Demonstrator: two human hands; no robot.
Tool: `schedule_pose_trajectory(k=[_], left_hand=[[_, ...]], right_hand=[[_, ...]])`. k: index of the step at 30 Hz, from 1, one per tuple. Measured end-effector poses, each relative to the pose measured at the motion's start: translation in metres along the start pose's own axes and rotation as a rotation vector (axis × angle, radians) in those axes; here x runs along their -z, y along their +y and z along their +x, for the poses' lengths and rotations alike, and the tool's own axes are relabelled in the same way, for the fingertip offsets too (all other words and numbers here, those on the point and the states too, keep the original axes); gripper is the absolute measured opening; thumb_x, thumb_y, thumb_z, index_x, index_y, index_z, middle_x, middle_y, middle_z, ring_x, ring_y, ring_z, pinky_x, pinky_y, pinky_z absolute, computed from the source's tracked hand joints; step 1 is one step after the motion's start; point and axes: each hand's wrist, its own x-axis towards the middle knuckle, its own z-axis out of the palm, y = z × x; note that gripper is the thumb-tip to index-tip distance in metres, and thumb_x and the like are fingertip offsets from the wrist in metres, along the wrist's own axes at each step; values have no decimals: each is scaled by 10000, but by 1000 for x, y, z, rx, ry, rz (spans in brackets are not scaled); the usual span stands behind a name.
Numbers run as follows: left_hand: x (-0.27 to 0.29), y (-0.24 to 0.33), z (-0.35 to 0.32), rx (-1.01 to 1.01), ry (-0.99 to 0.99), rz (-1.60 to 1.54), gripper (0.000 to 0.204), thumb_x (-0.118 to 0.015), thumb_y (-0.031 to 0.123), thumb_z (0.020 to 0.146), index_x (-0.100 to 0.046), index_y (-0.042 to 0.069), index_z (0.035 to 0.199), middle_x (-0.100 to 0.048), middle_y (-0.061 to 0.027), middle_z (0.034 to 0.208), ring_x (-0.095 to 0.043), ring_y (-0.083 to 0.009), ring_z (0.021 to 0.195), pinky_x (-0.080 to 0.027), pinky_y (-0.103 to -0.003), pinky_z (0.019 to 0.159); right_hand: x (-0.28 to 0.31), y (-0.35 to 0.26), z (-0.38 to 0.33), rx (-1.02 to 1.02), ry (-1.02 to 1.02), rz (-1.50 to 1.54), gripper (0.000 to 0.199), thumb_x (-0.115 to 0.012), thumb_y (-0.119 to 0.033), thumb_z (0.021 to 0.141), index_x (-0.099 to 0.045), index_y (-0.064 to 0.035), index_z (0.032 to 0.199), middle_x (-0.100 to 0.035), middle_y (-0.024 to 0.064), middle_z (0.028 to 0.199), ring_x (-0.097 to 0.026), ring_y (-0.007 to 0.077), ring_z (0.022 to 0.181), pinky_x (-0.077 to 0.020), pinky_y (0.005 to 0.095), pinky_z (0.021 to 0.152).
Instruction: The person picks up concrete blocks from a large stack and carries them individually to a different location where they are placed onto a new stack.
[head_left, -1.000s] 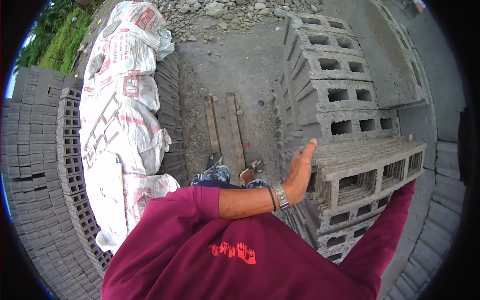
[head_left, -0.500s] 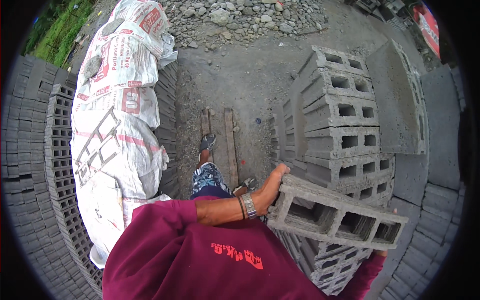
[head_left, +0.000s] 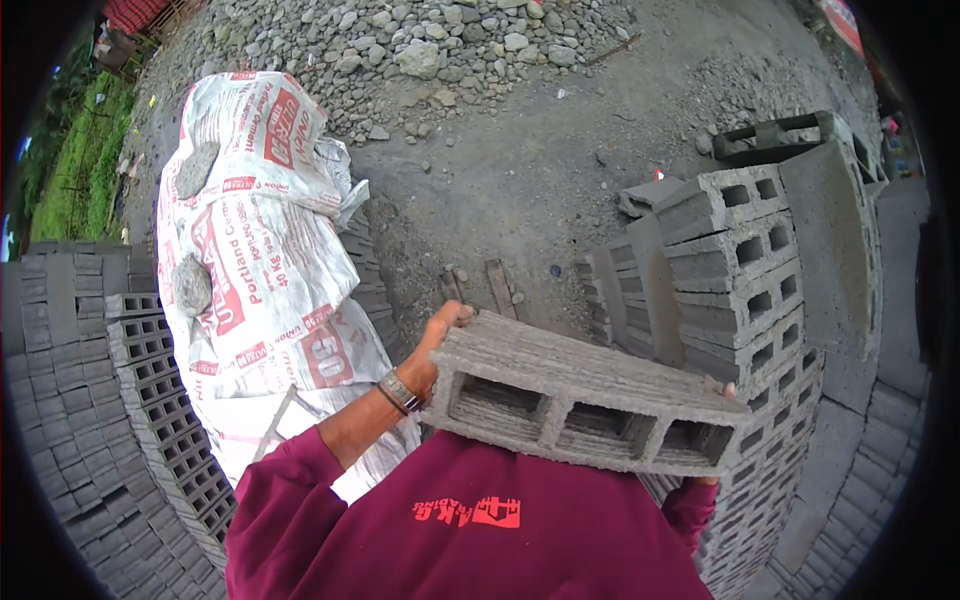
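Note:
A grey concrete hollow block (head_left: 595,350) with three openings along its side is held up in front of my chest, tilted down to the right. My left hand (head_left: 436,345), with a metal-banded watch (head_left: 400,391) on the wrist, grips its left end, fingers over the top edge. At the far right end only a few fingertips of my right hand (head_left: 722,387) show. The rest of that hand is hidden by the block.
Stacked hollow blocks (head_left: 760,300) rise on my right, with more rows (head_left: 165,400) on the left. White printed sacks (head_left: 275,240), weighted with stones (head_left: 193,284), cover a pile at left. Gravel (head_left: 420,60) lies ahead; wooden strips (head_left: 500,287) lie on the ground.
The block has moved left, away from the right-hand stack, to in front of my chest, both hands still on it. My view has shifted, showing more ground ahead.

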Motion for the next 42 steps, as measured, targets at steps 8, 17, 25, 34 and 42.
schedule_pose_trajectory(k=[8, 17, 25, 34, 42], left_hand=[[103, 119, -21, -165, 113, -248, 507, -535, 383, 867, -619, -56, 1105, -682, -145, 1007, -650, -254, 864, -524, -358, 819], [96, 245, 83, -380, 300, -337, 487, -535, 372, 852, -631, -74, 1024, -684, -209, 992, -666, -327, 865, -547, -401, 811], [46, 425, 205, -530, 308, -137, 338, -548, 352, 853, -622, 22, 840, -687, -148, 879, -660, -281, 760, -552, -392, 736], [-248, 638, 445, -387, 249, 196, 300, -570, 343, 839, -624, 50, 812, -659, -95, 803, -622, -247, 681, -541, -365, 677], [-477, 786, 714, -155, -59, 248, 198, -621, 273, 834, -619, 76, 813, -596, -26, 743, -567, -158, 672, -515, -327, 681]], right_hand=[[-257, 24, 140, -75, -67, -110, 487, -592, -435, 969, -644, 21, 1131, -655, 63, 975, -620, 128, 855, -506, 296, 775], [-401, -23, 359, -64, -313, -370, 478, -586, -485, 948, -686, -20, 912, -660, 50, 843, -582, 137, 765, -472, 304, 711], [-473, -108, 560, -72, -320, -407, 527, -598, -562, 915, -704, -47, 949, -668, 37, 889, -594, 129, 798, -484, 331, 726], [-438, -242, 774, -52, 15, -109, 541, -590, -498, 935, -701, 20, 1044, -695, 92, 972, -612, 159, 848, -493, 323, 752], [-354, -372, 970, 38, 331, 234, 523, -629, -500, 912, -676, 20, 943, -686, 88, 871, -635, 171, 763, -517, 339, 684]])
